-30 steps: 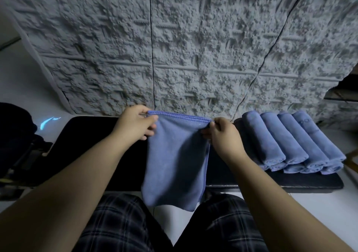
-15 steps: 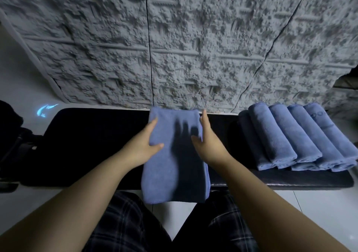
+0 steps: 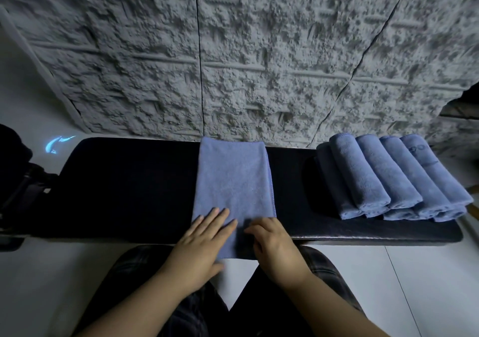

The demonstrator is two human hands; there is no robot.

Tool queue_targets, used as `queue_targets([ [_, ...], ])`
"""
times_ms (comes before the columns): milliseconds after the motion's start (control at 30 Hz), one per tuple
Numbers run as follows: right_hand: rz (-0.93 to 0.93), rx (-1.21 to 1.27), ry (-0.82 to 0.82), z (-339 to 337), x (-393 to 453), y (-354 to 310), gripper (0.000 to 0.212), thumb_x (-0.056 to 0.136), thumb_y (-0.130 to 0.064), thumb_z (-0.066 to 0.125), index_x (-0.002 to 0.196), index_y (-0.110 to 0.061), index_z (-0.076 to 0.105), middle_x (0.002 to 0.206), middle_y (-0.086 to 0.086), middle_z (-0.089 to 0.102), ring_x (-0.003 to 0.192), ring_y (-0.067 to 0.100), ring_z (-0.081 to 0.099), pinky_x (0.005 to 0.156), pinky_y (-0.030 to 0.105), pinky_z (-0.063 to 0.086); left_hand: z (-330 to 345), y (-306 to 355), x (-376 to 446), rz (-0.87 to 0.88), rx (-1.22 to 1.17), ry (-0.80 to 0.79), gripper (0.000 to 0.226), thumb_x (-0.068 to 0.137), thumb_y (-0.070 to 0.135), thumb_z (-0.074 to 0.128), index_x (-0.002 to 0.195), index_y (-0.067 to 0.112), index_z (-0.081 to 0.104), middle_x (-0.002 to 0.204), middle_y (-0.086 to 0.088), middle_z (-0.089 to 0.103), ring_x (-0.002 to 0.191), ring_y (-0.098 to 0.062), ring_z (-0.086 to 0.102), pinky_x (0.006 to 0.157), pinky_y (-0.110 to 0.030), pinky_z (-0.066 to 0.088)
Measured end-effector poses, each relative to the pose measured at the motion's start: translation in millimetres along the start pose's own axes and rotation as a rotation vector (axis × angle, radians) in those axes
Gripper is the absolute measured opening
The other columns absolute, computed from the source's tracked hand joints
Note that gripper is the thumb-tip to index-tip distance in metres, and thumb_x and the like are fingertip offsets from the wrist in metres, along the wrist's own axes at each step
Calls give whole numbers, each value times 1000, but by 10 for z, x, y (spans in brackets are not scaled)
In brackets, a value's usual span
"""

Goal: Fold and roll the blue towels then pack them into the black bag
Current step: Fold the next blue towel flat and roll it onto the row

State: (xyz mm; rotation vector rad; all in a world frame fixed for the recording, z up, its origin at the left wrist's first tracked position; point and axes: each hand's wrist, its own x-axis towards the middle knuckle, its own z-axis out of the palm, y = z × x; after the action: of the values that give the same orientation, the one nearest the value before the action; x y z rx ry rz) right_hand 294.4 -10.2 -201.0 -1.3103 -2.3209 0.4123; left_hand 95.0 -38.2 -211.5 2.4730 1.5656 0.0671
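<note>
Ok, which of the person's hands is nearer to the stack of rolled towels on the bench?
Right. The right hand rests on the flat towel's near right corner, on the side toward the rolled towels; the left hand lies on its near left corner, farther away.

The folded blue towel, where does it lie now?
In the head view, the folded blue towel lies flat across the middle of the black bench, left of the rolled towels.

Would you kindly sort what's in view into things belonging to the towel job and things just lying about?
Job:
flat folded blue towel
rolled blue towels
left hand
right hand
black padded bench

Lying about:
dark object at left edge
textured grey wall
</note>
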Motion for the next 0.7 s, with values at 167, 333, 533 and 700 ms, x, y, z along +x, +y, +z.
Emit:
queue_targets([
  [167,21,-40,-27,69,-42,-75,32,76,-17,58,107,-13,63,106,0,62,98,19,56,92,21,40,72,66,-5,-28,69,161,81,63,9,67,139,22,41,146,-3,39,134,-20,37,109,-35,15],
  [333,-9,-193,-189,49,-109,-126,82,48,-36,88,119,-16,55,117,-2,59,107,16,57,91,26,50,92,92,10,-39,149,195,84,62,4,65,140,20,38,147,-4,38,132,-23,39,110,-37,14],
  [533,-37,-276,-149,81,-146,-171,75,52,-18,81,122,-15,54,118,-2,59,108,16,58,91,26,50,126,124,-5,-55,183,258,100,51,6,78,140,21,34,146,-3,31,132,-22,31,106,-43,24],
  [700,-27,-284,-145,119,-159,-149,85,43,-24,86,120,-17,52,118,-2,62,109,17,60,88,26,52,91,142,-53,-188,94,285,98,43,5,82,131,21,42,135,-7,51,123,-23,42,76,-42,52],
])
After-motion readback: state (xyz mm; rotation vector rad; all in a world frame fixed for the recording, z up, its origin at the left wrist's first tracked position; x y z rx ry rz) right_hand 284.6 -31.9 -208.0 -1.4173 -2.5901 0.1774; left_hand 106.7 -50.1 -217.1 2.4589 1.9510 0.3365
